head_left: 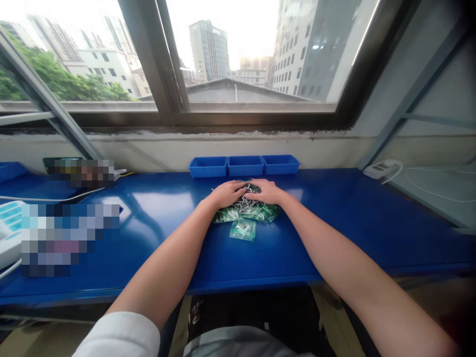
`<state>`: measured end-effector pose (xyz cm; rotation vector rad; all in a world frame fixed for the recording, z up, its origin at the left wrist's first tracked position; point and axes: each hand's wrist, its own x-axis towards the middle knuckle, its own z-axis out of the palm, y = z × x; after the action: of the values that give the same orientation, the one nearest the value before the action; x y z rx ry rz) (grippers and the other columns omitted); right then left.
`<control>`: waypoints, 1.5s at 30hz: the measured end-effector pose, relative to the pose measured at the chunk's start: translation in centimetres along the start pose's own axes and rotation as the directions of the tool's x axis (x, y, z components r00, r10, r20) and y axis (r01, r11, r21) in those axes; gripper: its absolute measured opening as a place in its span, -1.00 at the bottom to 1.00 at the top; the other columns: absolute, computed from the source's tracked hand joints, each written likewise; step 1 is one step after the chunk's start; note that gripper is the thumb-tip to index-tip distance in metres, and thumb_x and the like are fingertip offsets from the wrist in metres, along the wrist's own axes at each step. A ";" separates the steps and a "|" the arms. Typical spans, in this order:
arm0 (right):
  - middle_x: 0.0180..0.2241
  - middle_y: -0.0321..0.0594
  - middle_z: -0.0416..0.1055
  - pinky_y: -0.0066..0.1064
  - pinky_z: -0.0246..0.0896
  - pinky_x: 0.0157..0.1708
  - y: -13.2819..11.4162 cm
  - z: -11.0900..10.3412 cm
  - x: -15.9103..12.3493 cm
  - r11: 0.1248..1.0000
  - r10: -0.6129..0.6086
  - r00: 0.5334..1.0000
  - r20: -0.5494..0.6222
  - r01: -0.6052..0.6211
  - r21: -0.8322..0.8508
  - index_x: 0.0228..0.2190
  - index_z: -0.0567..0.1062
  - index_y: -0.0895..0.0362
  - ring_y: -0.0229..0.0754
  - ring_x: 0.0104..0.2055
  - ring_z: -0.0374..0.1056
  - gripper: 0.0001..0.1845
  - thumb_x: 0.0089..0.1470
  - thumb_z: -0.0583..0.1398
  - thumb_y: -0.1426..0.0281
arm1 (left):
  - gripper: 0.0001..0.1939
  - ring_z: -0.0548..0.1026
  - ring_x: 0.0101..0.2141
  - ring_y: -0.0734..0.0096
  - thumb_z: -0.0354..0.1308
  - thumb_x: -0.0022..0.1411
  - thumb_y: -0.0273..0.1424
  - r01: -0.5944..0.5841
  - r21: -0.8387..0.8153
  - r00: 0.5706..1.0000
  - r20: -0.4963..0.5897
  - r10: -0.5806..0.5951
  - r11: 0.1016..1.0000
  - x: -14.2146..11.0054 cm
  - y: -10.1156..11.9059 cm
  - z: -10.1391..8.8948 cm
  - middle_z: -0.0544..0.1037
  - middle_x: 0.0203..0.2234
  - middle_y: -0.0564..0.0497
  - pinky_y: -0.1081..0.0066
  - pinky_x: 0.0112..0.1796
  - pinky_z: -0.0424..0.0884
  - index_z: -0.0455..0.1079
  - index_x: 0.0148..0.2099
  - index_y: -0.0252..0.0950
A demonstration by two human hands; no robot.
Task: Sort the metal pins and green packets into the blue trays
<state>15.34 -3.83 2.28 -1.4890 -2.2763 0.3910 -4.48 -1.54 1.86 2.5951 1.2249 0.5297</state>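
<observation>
A heap of small silvery metal pieces [243, 204], looking like screws, lies on the blue table over and among small clear-and-green packets [256, 214]. My left hand [228, 193] rests on the left side of the heap, fingers stretched out across it. On the other side, my right hand [268, 192] lies over the heap's right edge with its fingers extended. Both hands touch the pile and curve around it, their fingertips close together at the far side. One packet [243, 230] sits in front of the heap, nearer to me.
Three blue bins [245, 165] stand in a row against the wall behind the heap. At the right is a white power strip [383, 168] with a cable. A white device with teal parts [11, 218] and blurred-out items occupy the left of the blue table [148, 253].
</observation>
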 end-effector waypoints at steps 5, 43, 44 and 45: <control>-0.02 -0.11 0.42 -0.22 0.18 0.03 0.2 0.0 0.4 0.997 -0.032 0.996 -0.088 0.039 0.069 -0.06 0.45 0.12 0.00 0.03 0.32 -0.52 0.02 0.17 0.14 | -0.56 0.38 0.04 0.29 -0.17 0.30 -0.17 0.032 0.004 0.998 -0.052 -0.031 0.999 0.2 -0.2 0.1 0.45 0.02 0.08 0.39 0.06 0.24 0.36 0.10 -0.12; 0.29 -0.04 -0.19 -0.01 -0.30 0.27 0.2 -0.2 -4.6 0.998 -0.056 0.992 0.114 0.058 -0.007 0.24 0.04 0.15 0.13 0.33 -0.30 -0.02 -0.06 0.09 -0.15 | 0.12 -0.17 0.27 -0.03 -0.01 -0.04 0.23 0.112 0.132 0.983 0.132 -0.129 0.985 -6.8 0.7 -1.1 -0.18 0.28 -0.32 0.12 0.20 -0.06 -0.16 0.34 -0.45; 0.28 -0.01 -0.13 -0.02 -0.26 0.26 0.0 0.1 -4.8 0.997 -0.083 0.993 0.086 0.083 0.002 0.23 0.08 0.17 0.12 0.32 -0.25 -0.07 -0.02 0.08 -0.12 | 0.07 -0.11 0.27 0.00 -0.01 -0.01 0.21 0.105 0.107 0.988 0.103 -0.116 0.989 -6.9 1.0 -0.8 -0.13 0.29 -0.28 0.15 0.20 -0.02 -0.11 0.33 -0.42; 0.27 0.01 -0.08 -0.02 -0.22 0.26 -0.3 0.3 -4.9 0.994 -0.112 0.992 0.055 0.112 0.014 0.21 0.12 0.17 0.11 0.31 -0.20 -0.14 0.02 0.08 -0.07 | 0.00 -0.04 0.26 0.04 -0.01 0.02 0.19 0.093 0.082 0.993 0.071 -0.099 0.992 -7.0 1.3 -0.7 -0.06 0.28 -0.24 0.18 0.19 0.03 -0.05 0.32 -0.37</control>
<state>16.75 -8.49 1.34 -1.3532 -2.3845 0.4168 -7.99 -7.79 1.36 2.5779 1.3640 0.3688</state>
